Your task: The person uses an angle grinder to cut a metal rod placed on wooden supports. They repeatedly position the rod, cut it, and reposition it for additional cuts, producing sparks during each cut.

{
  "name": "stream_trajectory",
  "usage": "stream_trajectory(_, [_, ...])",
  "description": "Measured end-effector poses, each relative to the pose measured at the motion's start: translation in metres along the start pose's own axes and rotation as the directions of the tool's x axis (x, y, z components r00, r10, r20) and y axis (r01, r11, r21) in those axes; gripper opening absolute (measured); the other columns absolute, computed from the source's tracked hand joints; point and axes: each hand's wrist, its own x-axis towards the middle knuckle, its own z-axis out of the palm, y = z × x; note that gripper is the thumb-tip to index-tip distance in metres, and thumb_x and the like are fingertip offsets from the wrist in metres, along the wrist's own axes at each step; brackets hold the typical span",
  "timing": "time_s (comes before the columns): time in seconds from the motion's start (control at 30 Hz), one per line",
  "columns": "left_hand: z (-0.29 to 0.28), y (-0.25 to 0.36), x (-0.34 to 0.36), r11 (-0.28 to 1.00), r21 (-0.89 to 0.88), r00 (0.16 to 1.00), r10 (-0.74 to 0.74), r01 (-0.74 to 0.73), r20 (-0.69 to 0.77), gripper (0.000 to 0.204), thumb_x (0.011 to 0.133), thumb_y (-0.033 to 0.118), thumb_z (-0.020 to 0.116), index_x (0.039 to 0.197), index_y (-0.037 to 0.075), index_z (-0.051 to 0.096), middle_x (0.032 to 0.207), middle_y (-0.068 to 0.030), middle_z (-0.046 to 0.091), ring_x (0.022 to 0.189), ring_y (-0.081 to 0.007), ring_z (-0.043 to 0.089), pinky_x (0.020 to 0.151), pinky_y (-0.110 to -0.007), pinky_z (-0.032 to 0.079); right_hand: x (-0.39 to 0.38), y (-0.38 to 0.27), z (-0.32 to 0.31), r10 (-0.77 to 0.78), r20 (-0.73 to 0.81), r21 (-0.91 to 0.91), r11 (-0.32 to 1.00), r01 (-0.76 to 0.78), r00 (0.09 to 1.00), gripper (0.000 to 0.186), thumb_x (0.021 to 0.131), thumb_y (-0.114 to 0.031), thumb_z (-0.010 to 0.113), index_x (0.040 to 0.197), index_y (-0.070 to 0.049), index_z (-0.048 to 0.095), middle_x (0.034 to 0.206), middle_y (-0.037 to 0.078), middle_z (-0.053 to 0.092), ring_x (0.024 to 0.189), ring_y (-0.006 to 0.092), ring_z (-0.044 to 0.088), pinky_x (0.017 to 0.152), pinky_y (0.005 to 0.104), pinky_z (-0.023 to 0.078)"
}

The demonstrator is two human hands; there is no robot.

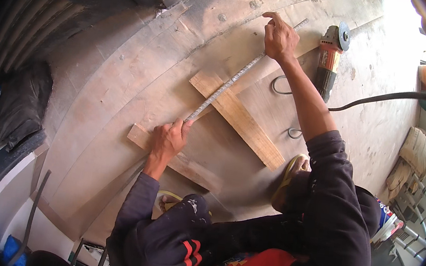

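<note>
A long ribbed steel rebar (235, 78) runs diagonally from upper right to lower left. My left hand (169, 141) is closed around its nearer part. Farther out, my right hand (281, 39) grips the rebar close to its far end, with the forefinger sticking out to the left. Between the hands, the bar crosses over a wooden block (245, 123). A second piece of wood (193, 172) lies on the floor below my left hand, partly hidden by it. Right of my right hand, an angle grinder (328, 62) rests on the floor, its disc at the far end.
Bent metal loops (282, 85) poke out beside my right forearm. A black cable (382, 101) runs off to the right. My sandalled feet (291, 177) are near the wood. A bucket (387, 224), a sack (416, 149) and metal tubing (417, 235) stand at right; a dark bag (21, 102) sits at left.
</note>
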Motion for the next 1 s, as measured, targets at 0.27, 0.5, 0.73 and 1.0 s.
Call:
stream_trajectory(0.27, [0.012,0.0,0.005,0.988,0.142,0.989,0.084,-0.066,-0.121,0.042,0.097,0.038,0.049,0.07,0.006,0.055,0.054,-0.0198,0.057,0.052,-0.0406,0.06,0.046,-0.049,0.045,-0.001,0.006,-0.011,0.047,0.065,-0.081,0.996,-0.042,0.997,0.027,0.082,-0.023,0.054,0.103,-0.012,0.065,0.095,0.015,0.068,0.086,0.0319,0.065,0.075,0.0429,0.05])
stream_trajectory(0.5, [-0.017,0.011,0.002,0.911,0.363,0.943,0.275,-0.194,-0.187,0.041,0.096,0.034,0.051,0.067,0.006,0.06,0.063,-0.0138,0.062,0.066,-0.032,0.055,0.07,-0.043,0.04,-0.074,-0.045,-0.054,-0.506,-0.071,0.077,0.857,0.51,0.86,0.019,0.085,-0.012,0.057,0.099,-0.002,0.062,0.089,0.015,0.061,0.079,0.0308,0.06,0.074,0.0412,0.05])
stream_trajectory(0.73, [-0.016,0.001,-0.003,0.961,0.23,0.984,0.168,-0.152,-0.054,0.036,0.095,0.035,0.052,0.08,0.004,0.063,0.084,-0.0139,0.063,0.087,-0.0322,0.055,0.082,-0.045,0.038,-0.211,-0.072,-0.242,-0.837,0.435,0.264,0.47,0.842,0.332,0.019,0.076,-0.018,0.063,0.066,-0.011,0.048,0.062,0.001,0.045,0.057,0.0169,0.053,0.048,0.0322,0.043])
stream_trajectory(1.0, [-0.086,0.011,-0.037,0.944,0.248,0.973,0.193,-0.219,0.128,0.041,0.091,0.034,0.058,0.114,0.0,0.058,0.106,-0.0208,0.058,0.101,-0.0361,0.055,0.093,-0.046,0.04,-0.147,0.054,-0.296,0.092,0.261,-0.311,0.95,-0.006,0.961,0.025,0.092,-0.019,0.059,0.111,-0.004,0.058,0.087,0.014,0.065,0.077,0.0282,0.064,0.071,0.0398,0.051])
